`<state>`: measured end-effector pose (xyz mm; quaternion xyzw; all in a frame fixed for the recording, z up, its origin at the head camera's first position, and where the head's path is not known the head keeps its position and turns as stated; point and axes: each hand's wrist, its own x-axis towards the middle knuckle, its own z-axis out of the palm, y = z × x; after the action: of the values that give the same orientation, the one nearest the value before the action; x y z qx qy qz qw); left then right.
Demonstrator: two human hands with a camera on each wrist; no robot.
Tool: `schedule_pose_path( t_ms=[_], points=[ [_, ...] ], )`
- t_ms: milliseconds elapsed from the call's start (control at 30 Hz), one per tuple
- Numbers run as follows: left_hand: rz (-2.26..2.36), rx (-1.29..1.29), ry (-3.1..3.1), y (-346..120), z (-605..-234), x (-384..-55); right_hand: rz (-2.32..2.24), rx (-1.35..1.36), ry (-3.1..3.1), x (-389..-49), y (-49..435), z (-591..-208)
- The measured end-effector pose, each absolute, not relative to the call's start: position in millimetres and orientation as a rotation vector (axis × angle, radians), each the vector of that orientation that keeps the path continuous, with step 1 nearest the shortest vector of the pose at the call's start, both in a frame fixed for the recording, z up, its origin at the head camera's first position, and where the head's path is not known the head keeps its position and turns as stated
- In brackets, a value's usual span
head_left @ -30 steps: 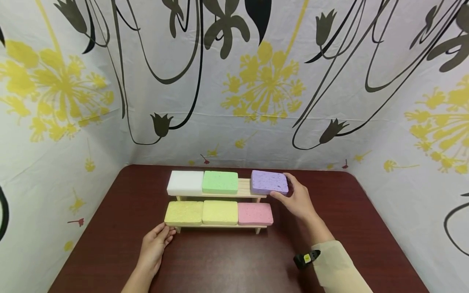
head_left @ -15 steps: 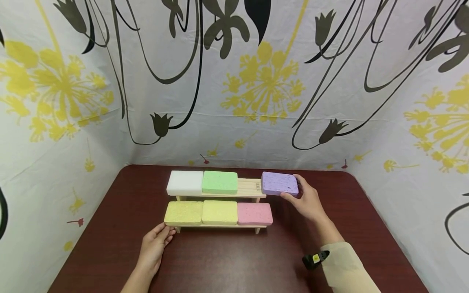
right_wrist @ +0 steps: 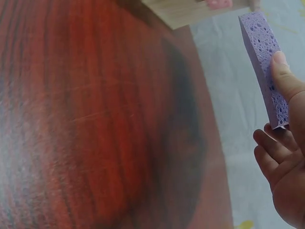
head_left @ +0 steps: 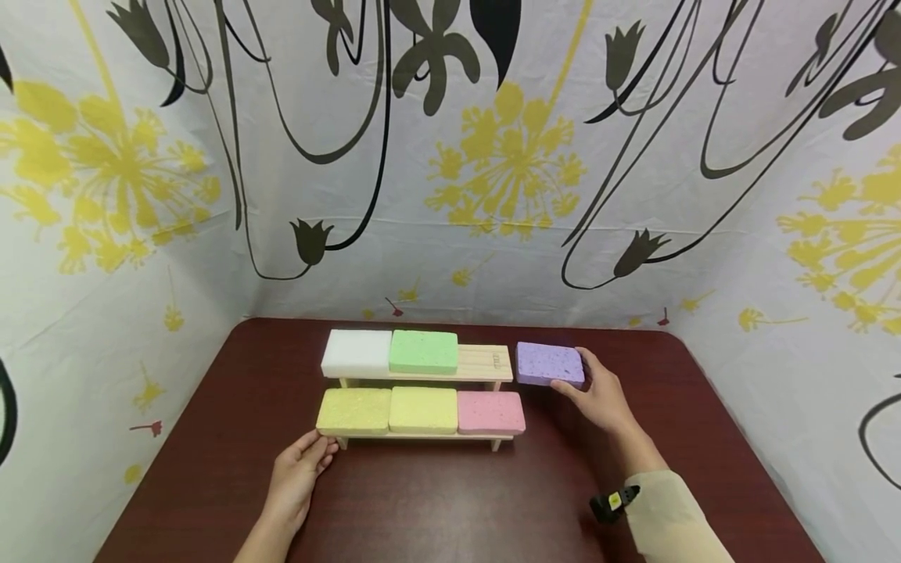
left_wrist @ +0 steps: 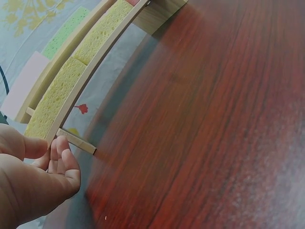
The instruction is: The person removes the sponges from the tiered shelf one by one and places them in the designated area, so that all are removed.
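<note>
My right hand [head_left: 598, 395] grips a purple sponge [head_left: 549, 363] by its right end, just right of the upper tier of a two-tier wooden rack [head_left: 484, 361]. The thumb lies along the sponge's near side in the right wrist view. At the lower tier's left end, my left hand [head_left: 299, 469] pinches the rack's corner between thumb and fingers. A white sponge [head_left: 357, 352] and a green sponge [head_left: 424, 351] sit on the upper tier, with bare wood to their right. The lower tier bears two yellow sponges [head_left: 354, 410] and a pink sponge [head_left: 490, 411].
The rack stands near the back of a dark red wooden table [head_left: 436, 500]. A white patterned cloth [head_left: 493, 172] hangs behind the table and along both sides. A black strap [head_left: 614, 503] is at my right wrist, by a beige sleeve [head_left: 669, 516].
My right hand has carried the purple sponge rightward off the upper tier, then slightly down and nearer, baring the tier's right end. The left hand has kept its place.
</note>
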<state>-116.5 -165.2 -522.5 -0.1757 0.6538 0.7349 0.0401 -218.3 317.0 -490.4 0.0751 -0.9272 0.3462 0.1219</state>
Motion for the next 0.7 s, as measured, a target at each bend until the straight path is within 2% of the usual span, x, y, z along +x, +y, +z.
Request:
schedule_pose_path(
  t_ms=[700],
  points=[
    [2.262,-0.553,1.995,-166.4,-523.5,-117.0,0.921,0.241,-2.823,-225.2,323.6,-525.3]
  ],
)
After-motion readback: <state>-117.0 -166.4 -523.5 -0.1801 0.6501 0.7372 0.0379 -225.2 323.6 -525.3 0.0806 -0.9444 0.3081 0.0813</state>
